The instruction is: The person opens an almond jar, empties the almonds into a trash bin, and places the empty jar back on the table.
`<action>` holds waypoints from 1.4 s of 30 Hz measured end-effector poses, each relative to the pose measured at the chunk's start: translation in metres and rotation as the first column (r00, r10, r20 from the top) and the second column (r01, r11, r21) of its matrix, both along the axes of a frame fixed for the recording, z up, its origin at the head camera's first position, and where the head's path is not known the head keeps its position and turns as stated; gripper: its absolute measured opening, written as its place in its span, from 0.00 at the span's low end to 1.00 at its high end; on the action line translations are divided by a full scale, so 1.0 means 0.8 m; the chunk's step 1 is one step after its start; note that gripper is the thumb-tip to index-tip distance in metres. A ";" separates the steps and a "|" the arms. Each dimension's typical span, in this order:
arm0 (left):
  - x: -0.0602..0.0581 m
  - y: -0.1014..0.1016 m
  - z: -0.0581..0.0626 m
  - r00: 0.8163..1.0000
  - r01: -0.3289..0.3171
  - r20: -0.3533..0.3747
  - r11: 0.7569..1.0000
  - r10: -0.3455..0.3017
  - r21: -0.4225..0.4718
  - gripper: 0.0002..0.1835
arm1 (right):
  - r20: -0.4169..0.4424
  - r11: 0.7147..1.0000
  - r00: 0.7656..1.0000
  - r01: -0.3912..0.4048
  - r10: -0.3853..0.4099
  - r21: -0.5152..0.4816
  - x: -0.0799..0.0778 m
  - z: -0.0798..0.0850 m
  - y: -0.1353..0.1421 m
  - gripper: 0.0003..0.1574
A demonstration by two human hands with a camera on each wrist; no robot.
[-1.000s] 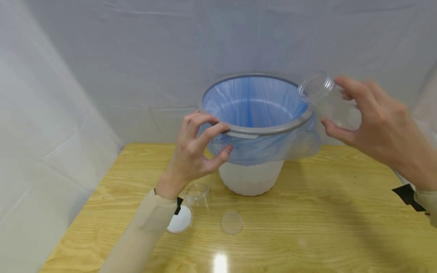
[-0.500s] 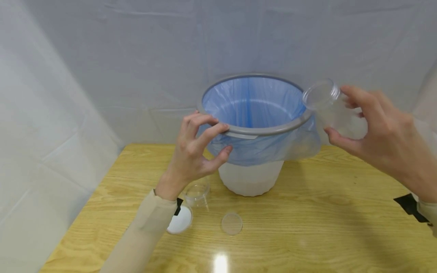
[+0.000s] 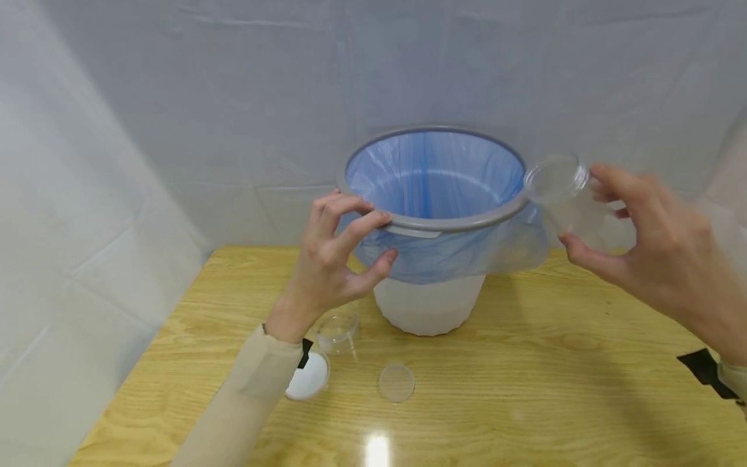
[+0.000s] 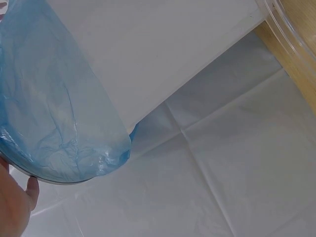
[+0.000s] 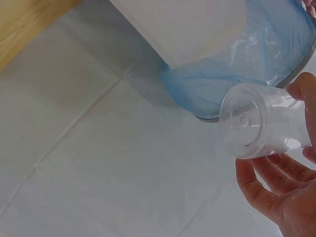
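Note:
A white trash bin (image 3: 430, 305) with a grey rim ring and a blue liner bag (image 3: 428, 250) folded over its outside stands on the wooden table. My left hand (image 3: 332, 253) grips the near left of the rim, fingertips curled on the ring and thumb lower, by the bag. At the bin's right, my right hand (image 3: 665, 240) holds a clear plastic jar (image 3: 574, 207) between thumb and fingers. The jar tilts with its threaded mouth toward the rim and has no lid on. Its round base faces the right wrist view, where the jar (image 5: 264, 121) looks see-through.
Below my left wrist, a clear round container (image 3: 336, 329) stands on the table (image 3: 554, 402). Close by lie a white round lid (image 3: 308, 376), partly hidden by my sleeve, and a clear disc (image 3: 397, 383). Pale sheeting (image 3: 251, 97) hangs behind the bin and at the sides.
My right hand has drawn the jar slightly down and to the right, away from the bin's opening. The left hand and the bin have stayed put.

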State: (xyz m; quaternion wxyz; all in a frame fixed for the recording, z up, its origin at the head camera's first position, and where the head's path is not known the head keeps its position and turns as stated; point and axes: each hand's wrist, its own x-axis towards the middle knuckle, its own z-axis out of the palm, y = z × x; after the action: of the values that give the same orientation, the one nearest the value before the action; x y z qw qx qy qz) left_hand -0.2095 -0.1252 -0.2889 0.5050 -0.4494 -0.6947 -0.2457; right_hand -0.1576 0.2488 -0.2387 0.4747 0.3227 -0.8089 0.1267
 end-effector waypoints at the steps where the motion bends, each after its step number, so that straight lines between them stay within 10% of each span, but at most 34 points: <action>1: 0.000 0.000 0.000 1.000 -0.001 -0.001 1.000 0.001 -0.001 0.20 | 0.002 1.000 1.000 -0.004 0.004 -0.004 0.001 -0.002 0.000 0.48; 42: 0.000 0.001 0.001 1.000 -0.008 0.012 1.000 0.008 -0.009 0.20 | 0.013 0.995 0.996 -0.089 0.089 -0.053 0.027 -0.055 -0.001 0.46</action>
State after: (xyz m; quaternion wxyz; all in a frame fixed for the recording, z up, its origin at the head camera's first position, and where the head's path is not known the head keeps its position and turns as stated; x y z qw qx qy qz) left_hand -0.2096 -0.1245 -0.2885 0.4999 -0.4474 -0.7006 -0.2432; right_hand -0.1362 0.2483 -0.2829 0.4709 0.3450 -0.7937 0.1713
